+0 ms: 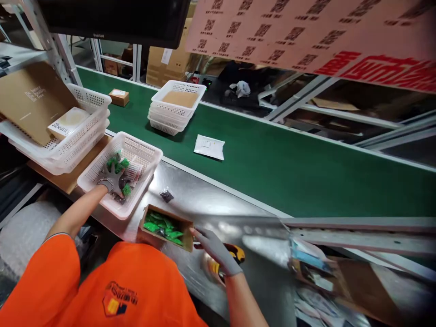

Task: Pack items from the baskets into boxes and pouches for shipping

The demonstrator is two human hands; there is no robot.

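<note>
My left hand, in a grey glove, reaches into a white plastic basket. Its fingers are spread over small clear packets with green contents and a white printed packet. Whatever lies under the palm is hidden. On the metal bench, an open cardboard box contains several green packets. My gloved right hand grips the right end of this box, its thumb mostly out of sight. A small dark packet lies on the bench between basket and box.
Beneath my right hand is a yellow-and-black tape dispenser. Beyond the bench runs a green conveyor belt, carrying a white mailer, stacked baskets and a small carton. More stacked baskets stand at left, with flat boxes inside.
</note>
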